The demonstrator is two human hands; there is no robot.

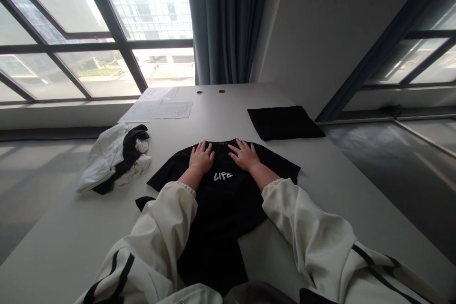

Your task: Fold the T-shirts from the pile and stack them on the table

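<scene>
On the near half of the tabletop (342, 185), seen from the head camera, a black T-shirt (228, 199) lies spread flat with its hem trailing over the near edge toward the person. Both hands rest on its upper part, close to the collar: the left hand (201, 159) and the right hand (245, 156) lie palm down, fingers spread and flat, gripping nothing, only pressing the cloth. White lettering (223, 176) sits between the wrists (it reads upside down from here).

By the look of it, the shirt is light, soft and limp. It should fold or bunch wherever it is lifted and slide easily on the smooth tabletop, so flat palms hold it better than a pinch. The shoulders, sleeve ends and hem corners seem the natural places to take hold; the sleeves reach out to either side of the hands.

Toward the left edge a heap of white and black clothes (114, 159) lies crumpled, near the left sleeve but apart from it. At the far right a folded black cloth (285, 122) sits square, just beyond the right hand. Sheets of paper (158, 107) lie at the far left corner, well apart. Nothing lies on the shirt itself.
</scene>
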